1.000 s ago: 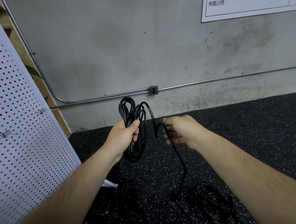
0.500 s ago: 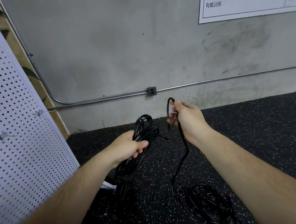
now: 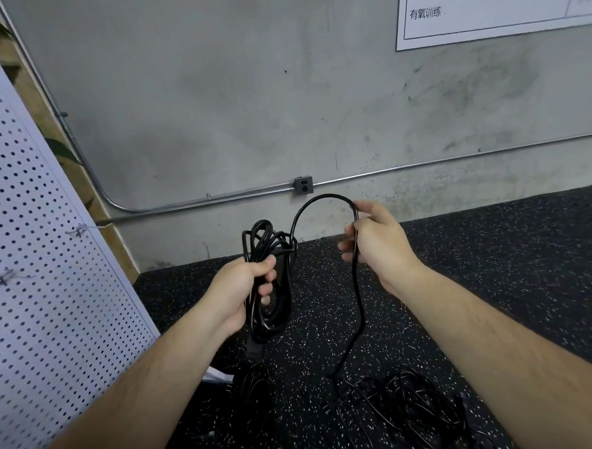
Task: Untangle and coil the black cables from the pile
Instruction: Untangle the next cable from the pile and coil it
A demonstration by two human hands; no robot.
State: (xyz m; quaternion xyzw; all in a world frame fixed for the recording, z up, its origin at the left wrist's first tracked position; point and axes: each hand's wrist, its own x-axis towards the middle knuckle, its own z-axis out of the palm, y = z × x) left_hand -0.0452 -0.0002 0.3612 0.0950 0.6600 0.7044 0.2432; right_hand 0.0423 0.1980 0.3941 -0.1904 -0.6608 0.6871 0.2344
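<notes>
My left hand point(image 3: 243, 292) grips a bundle of black cable coils point(image 3: 273, 277) held upright in front of me, with a plug end point(image 3: 255, 350) hanging below the fist. From the bundle a free strand point(image 3: 320, 200) arches up and over to my right hand point(image 3: 379, 244), which pinches it between thumb and fingers. Below that hand the strand point(image 3: 359, 307) drops to a tangled pile of black cables point(image 3: 411, 414) on the floor at the lower right.
A white pegboard panel point(image 3: 40, 272) leans at the left. A second dark cable heap point(image 3: 252, 391) lies on the speckled black rubber floor point(image 3: 512, 264) below my left hand. The grey concrete wall ahead carries a metal conduit and an outlet box point(image 3: 303, 185).
My right hand has lifted a new loop of cable up and toward the bundle. My left hand has raised the coils back to upright after dipping lower.
</notes>
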